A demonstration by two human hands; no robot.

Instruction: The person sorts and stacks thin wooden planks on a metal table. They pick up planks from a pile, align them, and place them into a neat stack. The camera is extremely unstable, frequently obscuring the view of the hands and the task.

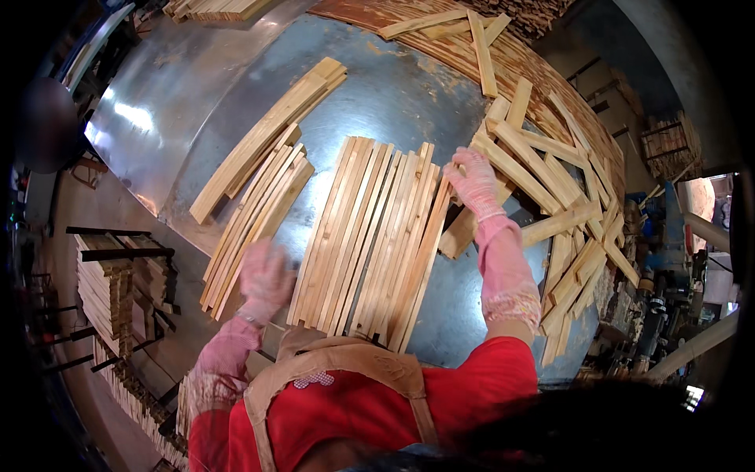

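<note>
A row of narrow wooden strips [385, 236] lies side by side on the metal tabletop in front of me, with a thin gap down its middle. My right hand [473, 179], in a pink glove, has its fingers curled round the far end of the rightmost strip [427, 263]. Left of the row, my left hand [266, 274], gloved too, is smeared by motion; its fingers cannot be made out. It is beside the near end of a smaller bundle of strips [259, 212]. Beyond that bundle lie longer wooden boards [263, 145], stacked and slanting away.
A jumbled heap of loose wooden pieces [554, 189] covers the table's right side, some on a worn plywood sheet [377, 17]. More wood is stacked at the far left edge [216, 8]. A rack of strips [106, 295] stands on the floor at left.
</note>
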